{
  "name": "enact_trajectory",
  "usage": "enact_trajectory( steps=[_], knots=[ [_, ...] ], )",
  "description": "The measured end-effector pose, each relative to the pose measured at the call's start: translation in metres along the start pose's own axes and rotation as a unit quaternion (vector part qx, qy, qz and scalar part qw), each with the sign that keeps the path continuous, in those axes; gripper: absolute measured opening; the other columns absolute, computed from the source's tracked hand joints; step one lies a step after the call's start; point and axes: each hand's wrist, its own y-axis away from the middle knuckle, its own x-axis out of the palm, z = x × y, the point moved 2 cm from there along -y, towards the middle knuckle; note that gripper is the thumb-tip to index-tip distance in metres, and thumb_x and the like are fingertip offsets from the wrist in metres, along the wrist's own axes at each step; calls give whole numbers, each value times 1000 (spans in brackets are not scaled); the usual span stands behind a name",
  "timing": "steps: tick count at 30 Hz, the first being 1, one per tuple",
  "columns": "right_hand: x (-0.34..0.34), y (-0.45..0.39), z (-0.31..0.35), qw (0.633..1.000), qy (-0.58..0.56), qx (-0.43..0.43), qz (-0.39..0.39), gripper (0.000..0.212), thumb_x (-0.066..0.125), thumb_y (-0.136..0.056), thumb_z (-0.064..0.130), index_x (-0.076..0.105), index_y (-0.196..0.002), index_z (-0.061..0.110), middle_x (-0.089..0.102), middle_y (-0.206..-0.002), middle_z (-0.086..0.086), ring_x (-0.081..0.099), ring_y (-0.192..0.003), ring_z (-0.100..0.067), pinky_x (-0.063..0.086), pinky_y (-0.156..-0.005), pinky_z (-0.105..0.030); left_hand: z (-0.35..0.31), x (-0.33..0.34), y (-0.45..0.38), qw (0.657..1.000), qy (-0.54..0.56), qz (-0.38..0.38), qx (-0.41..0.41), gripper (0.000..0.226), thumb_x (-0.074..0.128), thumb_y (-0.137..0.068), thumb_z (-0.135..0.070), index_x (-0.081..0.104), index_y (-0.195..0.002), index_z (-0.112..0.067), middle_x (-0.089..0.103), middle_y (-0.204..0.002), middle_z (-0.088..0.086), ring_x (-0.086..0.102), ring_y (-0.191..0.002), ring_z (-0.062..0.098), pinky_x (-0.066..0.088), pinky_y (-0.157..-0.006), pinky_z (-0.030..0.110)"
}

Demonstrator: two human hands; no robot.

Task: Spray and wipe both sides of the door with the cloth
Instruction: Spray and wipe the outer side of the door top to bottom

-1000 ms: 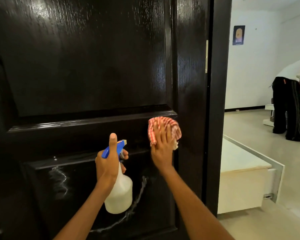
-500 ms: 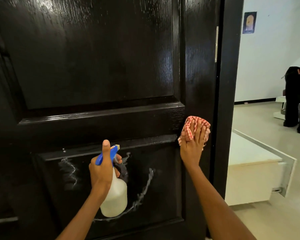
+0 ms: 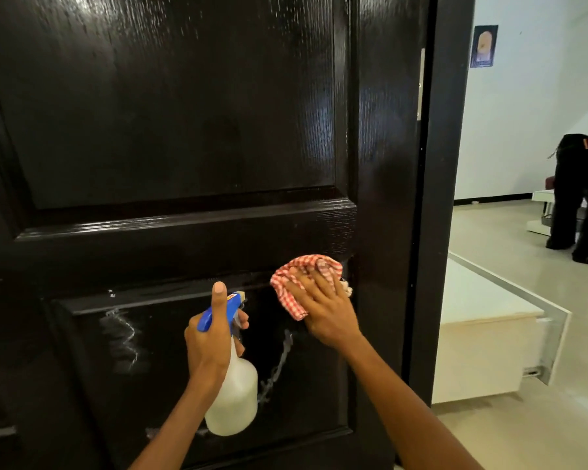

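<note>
Wiping is the step in hand, judging by how the cloth sits flat against this face of the door [image 3: 184, 130], with white streaks of spray unwiped on the lower panel. Furthest left, near the lower panel's top left corner, one zigzag streak [image 3: 123, 337] runs downward. To its right the left hand [image 3: 206, 347] grips one spray bottle [image 3: 233, 398] by the neck, fingers curled round it below the blue trigger head and thumb raised straight beside it; the nozzle points at the panel, close to the wood. Beside the bottle a second, curved streak [image 3: 279, 364] trails down toward the panel's bottom edge, where more pale residue lies along the moulding.

Further right, the right hand [image 3: 323, 310] presses one red-and-white checked cloth [image 3: 299, 276] against the door at the lower panel's top right corner, fingers straight and together on the bunched fabric, palm toward the wood. Past the door's right edge comes the dark frame [image 3: 438, 198], then a lit room with one white low cabinet [image 3: 482, 347], one small picture [image 3: 484, 45] on the wall, and one other person [image 3: 581, 198] at the far right, partly cut off.

Next, I would expect the cloth to sweep down and leftward across both streaks; that calls for steady flat pressure and moving the bottle out of the path. The door's other side cannot be seen, so I cannot tell whether it has been cleaned.
</note>
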Motion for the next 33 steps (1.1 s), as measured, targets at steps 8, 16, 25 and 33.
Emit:
enact_trajectory(
  steps=[8, 16, 25, 33],
  knots=[
    [-10, 47, -44, 965, -57, 255, -22, 74, 40, -97, 31, 3, -160, 39, -2, -169, 12, -1, -157, -24, 9, -122, -62, 5, 13, 3, 1000, -11, 5, -13, 78, 37, -92, -71, 72, -80, -2, 70, -72, 14, 58, -48, 28, 52, -50, 35],
    [23, -6, 54, 974, -109, 195, -31, 68, 45, -90, 20, 33, -157, 25, 24, -166, 0, 12, -155, -29, 21, -117, -67, 15, -38, 3, 999, -11, -45, -14, 77, 37, -94, -69, 71, -77, -1, 69, -70, 14, 55, -47, 27, 51, -53, 36],
    [46, -66, 193, 986, -145, 47, 63, 73, 46, -81, 19, 38, -154, 24, 35, -161, -2, 22, -150, -28, 19, -120, -59, 25, -136, 7, 987, -53, -153, -11, 69, 37, -93, -69, 73, -80, -12, 70, -71, 11, 58, -48, 26, 51, -54, 36],
    [60, -123, 294, 978, -119, -104, 134, 76, 34, -83, 20, 29, -158, 24, 23, -167, -1, 19, -152, -25, 10, -121, -55, 23, -227, 25, 964, -87, -252, -13, 72, 35, -90, -72, 73, -82, -11, 70, -72, 10, 57, -48, 24, 50, -51, 32]
  ],
)
